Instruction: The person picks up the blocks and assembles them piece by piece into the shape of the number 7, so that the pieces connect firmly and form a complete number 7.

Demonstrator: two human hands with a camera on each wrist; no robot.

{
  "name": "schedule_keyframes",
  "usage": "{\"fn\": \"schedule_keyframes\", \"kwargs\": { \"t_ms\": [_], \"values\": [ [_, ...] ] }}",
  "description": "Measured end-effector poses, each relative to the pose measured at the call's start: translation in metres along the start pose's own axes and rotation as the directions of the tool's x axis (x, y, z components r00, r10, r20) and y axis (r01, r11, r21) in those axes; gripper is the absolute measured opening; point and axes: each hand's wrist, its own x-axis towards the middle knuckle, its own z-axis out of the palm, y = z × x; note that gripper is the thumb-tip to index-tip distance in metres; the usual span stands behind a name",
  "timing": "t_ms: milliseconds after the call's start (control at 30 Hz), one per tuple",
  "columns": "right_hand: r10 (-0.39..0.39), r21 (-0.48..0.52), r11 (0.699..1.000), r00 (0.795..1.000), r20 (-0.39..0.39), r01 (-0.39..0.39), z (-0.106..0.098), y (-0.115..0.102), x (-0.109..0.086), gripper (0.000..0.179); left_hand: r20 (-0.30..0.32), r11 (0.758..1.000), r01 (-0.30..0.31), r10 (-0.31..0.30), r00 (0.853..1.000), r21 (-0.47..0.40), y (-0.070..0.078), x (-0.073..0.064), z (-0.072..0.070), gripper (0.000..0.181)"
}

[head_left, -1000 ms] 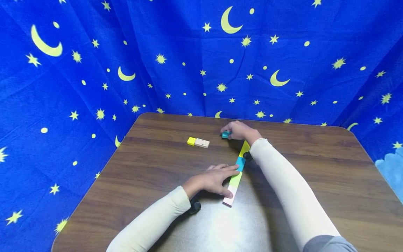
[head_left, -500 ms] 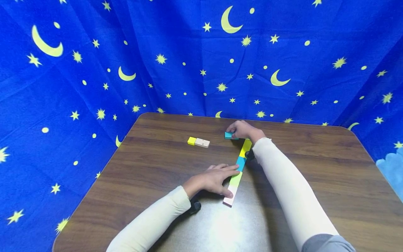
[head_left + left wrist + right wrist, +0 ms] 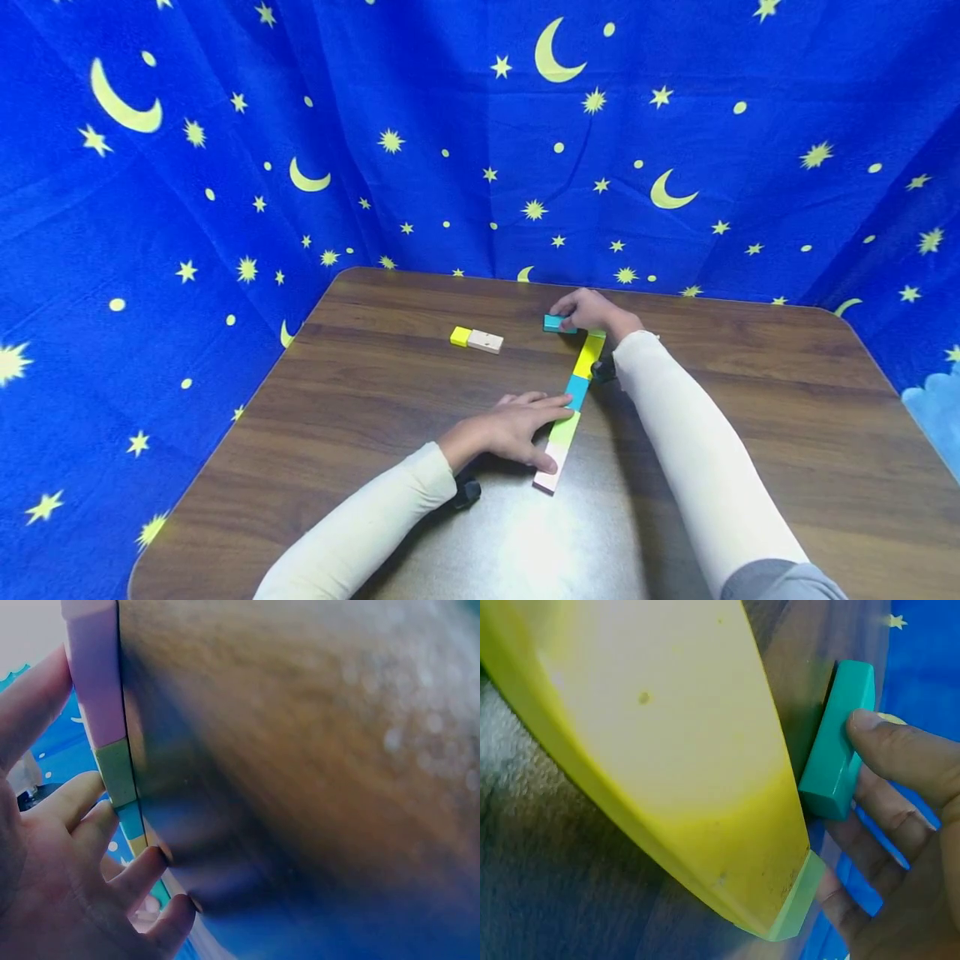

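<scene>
A row of coloured wooden blocks runs away from me on the table: a pink block [image 3: 547, 481] nearest, then a light green block [image 3: 564, 429], a blue block [image 3: 577, 392] and a yellow block [image 3: 588, 358]. A further pale green block [image 3: 799, 900] touches the yellow one's far end. My left hand [image 3: 517, 429] rests along the row's left side, fingers spread, thumb at the pink block. At the far end, my right hand [image 3: 588, 310] pinches a teal block [image 3: 832, 742] between thumb and fingers. This block lies crosswise, left of the row.
A small yellow block [image 3: 460, 336] and a natural wood block [image 3: 486, 342] lie end to end left of the row. The brown wooden table [image 3: 360, 358] ends at the back against a blue curtain [image 3: 420, 100] with moons and stars.
My right hand has slid the teal block to the right, closer to the row's far end. The left hand has kept its place on the row. The head view has shifted slightly.
</scene>
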Motion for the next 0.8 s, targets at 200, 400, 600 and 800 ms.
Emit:
{"fn": "schedule_keyframes", "kwargs": {
  "t_ms": [200,400,600,800],
  "values": [
    [0.041,0.038,0.998,0.999,-0.001,-0.041,-0.002,0.004,-0.004,0.036,-0.007,1.000,-0.014,0.014,1.000,0.007,0.002,0.000,0.000,0.079],
    [0.046,0.063,0.997,0.999,-0.006,-0.046,-0.001,0.005,-0.008,0.037,-0.007,1.000,-0.002,0.002,1.000,0.002,0.002,-0.001,0.000,0.080],
    [0.040,0.070,0.997,0.999,-0.023,-0.038,-0.001,0.011,-0.009,0.036,-0.006,1.000,-0.002,0.002,1.000,0.000,0.001,-0.002,-0.001,0.079],
    [0.043,0.077,0.996,0.999,-0.027,-0.040,0.000,0.014,-0.011,0.036,-0.008,1.000,-0.005,0.005,1.000,0.004,0.001,-0.002,-0.001,0.079]
  ]
}}
